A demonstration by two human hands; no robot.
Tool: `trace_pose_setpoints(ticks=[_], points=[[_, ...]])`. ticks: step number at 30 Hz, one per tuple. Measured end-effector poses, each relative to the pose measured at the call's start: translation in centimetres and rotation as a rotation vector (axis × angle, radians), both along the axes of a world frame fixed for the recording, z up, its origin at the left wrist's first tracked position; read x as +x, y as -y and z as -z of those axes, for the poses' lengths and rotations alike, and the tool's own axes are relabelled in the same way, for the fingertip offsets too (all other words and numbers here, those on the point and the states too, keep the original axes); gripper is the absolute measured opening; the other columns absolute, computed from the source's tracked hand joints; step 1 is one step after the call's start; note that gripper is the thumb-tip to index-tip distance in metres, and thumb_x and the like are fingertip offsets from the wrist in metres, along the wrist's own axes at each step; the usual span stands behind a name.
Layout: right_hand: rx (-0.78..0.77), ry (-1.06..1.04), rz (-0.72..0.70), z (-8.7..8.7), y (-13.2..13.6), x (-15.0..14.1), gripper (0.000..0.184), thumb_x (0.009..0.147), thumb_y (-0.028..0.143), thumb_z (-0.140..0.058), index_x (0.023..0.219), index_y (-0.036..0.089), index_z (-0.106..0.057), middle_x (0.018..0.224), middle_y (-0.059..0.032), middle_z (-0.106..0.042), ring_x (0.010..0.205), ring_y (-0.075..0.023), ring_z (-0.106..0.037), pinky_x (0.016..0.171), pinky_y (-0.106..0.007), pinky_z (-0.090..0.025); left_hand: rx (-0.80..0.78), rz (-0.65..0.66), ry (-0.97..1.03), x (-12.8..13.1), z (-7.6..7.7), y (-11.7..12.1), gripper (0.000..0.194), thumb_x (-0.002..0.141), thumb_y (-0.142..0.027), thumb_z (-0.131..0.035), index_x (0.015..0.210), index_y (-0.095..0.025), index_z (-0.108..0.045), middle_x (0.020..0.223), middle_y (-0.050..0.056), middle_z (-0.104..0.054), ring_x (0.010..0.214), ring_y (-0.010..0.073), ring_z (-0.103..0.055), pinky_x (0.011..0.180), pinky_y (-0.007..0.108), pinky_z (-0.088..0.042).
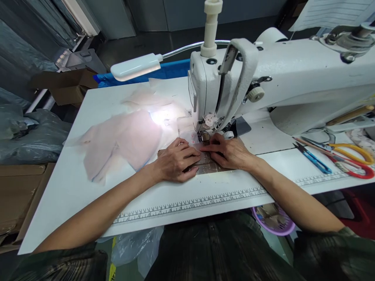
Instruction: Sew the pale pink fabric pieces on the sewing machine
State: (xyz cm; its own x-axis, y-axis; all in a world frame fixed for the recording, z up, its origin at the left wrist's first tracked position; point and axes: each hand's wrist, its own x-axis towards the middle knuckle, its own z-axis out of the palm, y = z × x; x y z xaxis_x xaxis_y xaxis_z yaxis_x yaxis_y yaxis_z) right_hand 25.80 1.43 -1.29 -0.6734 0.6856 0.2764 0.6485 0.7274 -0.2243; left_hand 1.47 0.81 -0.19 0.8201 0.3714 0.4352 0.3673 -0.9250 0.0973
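Note:
My left hand (180, 160) lies on the sewing table left of the needle area, fingers spread and pressed down on a piece of brown, patterned fabric (216, 168). Just right of the presser foot (204, 136), my right hand (230, 152) rests on the same fabric. Its index finger stretches toward my left hand, and its thumb is apart from it. The white sewing machine (205, 89) stands over both hands. My fingers partly cover the fabric, so its edges under them are hidden. Sheer pale pink fabric (125, 136) lies loosely left of my left hand.
A lit lamp (137, 67) hangs above the pink fabric. Blue thread snips (313, 158) and scissors with yellow and red handles (354, 152) lie at the right. A printed ruler (190, 205) runs along the front edge. A purple basket (288, 230) sits below the table.

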Motion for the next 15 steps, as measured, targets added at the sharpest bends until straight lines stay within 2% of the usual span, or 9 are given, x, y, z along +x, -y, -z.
trace_pose_setpoints(ticks=[9, 15], points=[[-0.02, 0.118, 0.108, -0.56, 0.25, -0.71, 0.041, 0.092, 0.027, -0.046, 0.129, 0.026, -0.064, 0.106, -0.01, -0.064, 0.069, -0.0153, -0.056, 0.052, -0.025, -0.032, -0.036, -0.017, -0.01, -0.19, 0.34, -0.76, 0.026, 0.084, -0.031, -0.058, 0.101, -0.015, -0.069, 0.101, 0.009, -0.071, 0.085, 0.022, -0.062, 0.092, 0.047, -0.044], [-0.031, 0.072, 0.089, -0.63, 0.41, -0.49, 0.042, 0.094, 0.028, -0.045, 0.132, 0.023, -0.062, 0.104, -0.0116, -0.064, 0.072, -0.0163, -0.058, 0.054, -0.024, -0.037, -0.062, -0.054, -0.003, -0.42, 0.36, -1.04, 0.032, 0.083, -0.031, -0.058, 0.11, -0.017, -0.067, 0.105, 0.009, -0.071, 0.088, 0.0232, -0.063, 0.097, 0.051, -0.042]])
